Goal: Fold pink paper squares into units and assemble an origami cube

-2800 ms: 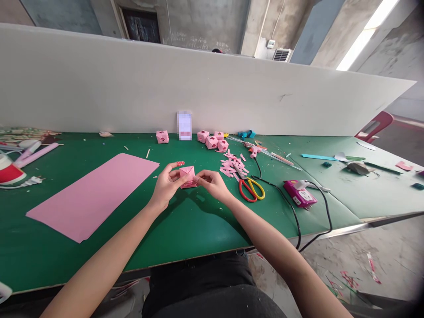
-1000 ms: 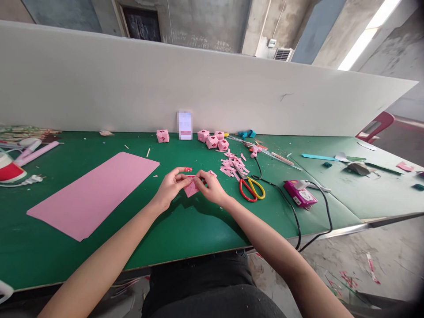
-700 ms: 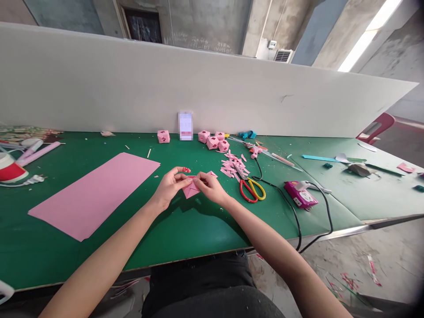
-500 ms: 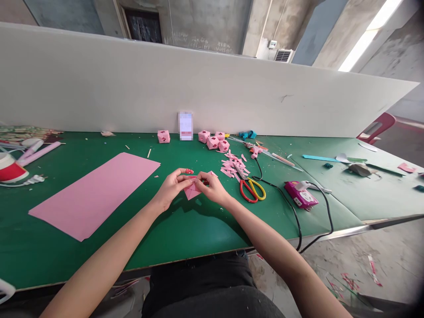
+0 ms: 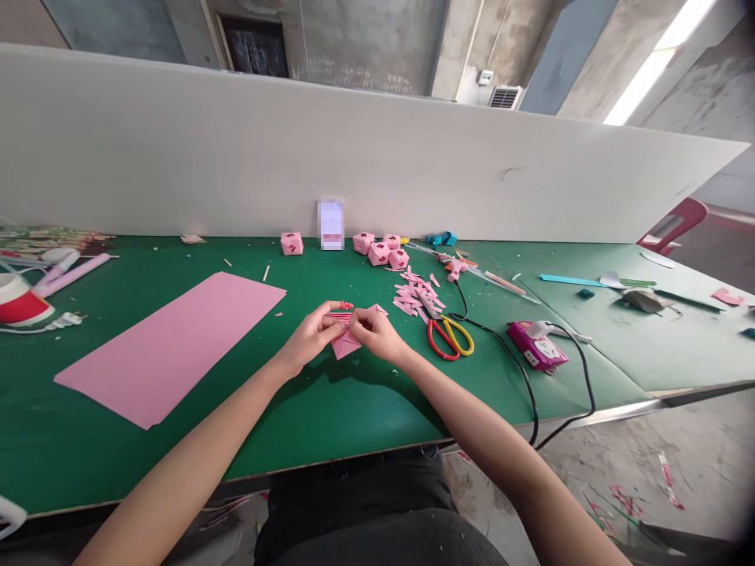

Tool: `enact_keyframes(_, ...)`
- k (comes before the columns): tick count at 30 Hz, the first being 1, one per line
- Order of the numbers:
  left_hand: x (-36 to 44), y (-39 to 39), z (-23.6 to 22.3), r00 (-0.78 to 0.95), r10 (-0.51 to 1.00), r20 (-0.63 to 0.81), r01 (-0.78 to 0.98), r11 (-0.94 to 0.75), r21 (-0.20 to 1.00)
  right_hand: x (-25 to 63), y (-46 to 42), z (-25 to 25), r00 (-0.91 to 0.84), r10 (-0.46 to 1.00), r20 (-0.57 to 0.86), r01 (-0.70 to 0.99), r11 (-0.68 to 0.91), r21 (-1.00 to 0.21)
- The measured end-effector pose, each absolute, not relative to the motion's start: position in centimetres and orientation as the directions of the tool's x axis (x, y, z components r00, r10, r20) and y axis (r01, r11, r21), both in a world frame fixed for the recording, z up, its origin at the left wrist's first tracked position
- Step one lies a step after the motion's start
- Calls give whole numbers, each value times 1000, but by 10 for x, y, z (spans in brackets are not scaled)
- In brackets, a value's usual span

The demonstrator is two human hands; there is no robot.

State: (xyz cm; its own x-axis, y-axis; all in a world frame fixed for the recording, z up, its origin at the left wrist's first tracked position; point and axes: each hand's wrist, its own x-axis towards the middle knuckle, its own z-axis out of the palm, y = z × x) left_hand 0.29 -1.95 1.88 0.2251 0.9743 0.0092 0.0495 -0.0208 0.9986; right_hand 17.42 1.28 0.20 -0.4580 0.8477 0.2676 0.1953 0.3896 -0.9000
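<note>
Between my two hands, above the green tabletop, is a folded piece of pink paper (image 5: pixel 345 347) with crease lines and a pointed lower corner. My left hand (image 5: pixel 310 338) pinches its left side, thumb on the near face; a red band wraps one fingertip. My right hand (image 5: pixel 377 333) grips the other side with thumb and fingers closed, and a small pink corner shows above it. The fingers hide much of the paper's middle. Scissors (image 5: pixel 451 338) with red and yellow handles lie to the right of my right hand, beside small pink paper scraps (image 5: pixel 416 294).
Large pink sheets (image 5: pixel 171 346) lie on the left. Several folded pink paper cubes (image 5: pixel 379 253) and an upright phone (image 5: pixel 331 225) stand by the white partition (image 5: pixel 366 165). On the right are a pink glue gun (image 5: pixel 454 267) and a purple power adapter (image 5: pixel 536 346) with a black cable.
My left thumb has shifted lower on the folded paper, and more of its striped upper part shows between my hands. My right hand is nearly where it was, still gripping.
</note>
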Motion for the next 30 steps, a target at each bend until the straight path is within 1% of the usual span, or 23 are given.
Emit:
enact_keyframes(4,2,-20,18,227,971,73,65,-90,994,173,14,-2,-462,859,219,170,328,-929)
enact_keyframes(7,2,-19,17,252,964,86,53,-102,993,173,15,-5,-492,851,182,154,291,-944)
enact_keyframes(10,2,-18,14,246,965,90,70,-111,991,173,16,-6,-478,852,212,167,325,-931)
enact_keyframes(15,2,-14,10,214,969,126,130,-157,979,174,16,-3,-392,882,262,173,351,-920)
enact_keyframes(18,1,-13,9,217,967,131,191,-173,966,174,16,-3,-363,893,268,193,353,-916)
enact_keyframes(23,0,-14,5,202,957,207,304,-263,916,172,16,-5,-359,887,289,246,388,-888)
enact_keyframes(26,0,-14,5,196,956,217,317,-271,909,171,15,-5,-353,887,298,252,397,-883)
enact_keyframes(30,0,-13,6,166,967,195,307,-238,922,172,15,-4,-333,891,307,243,396,-885)
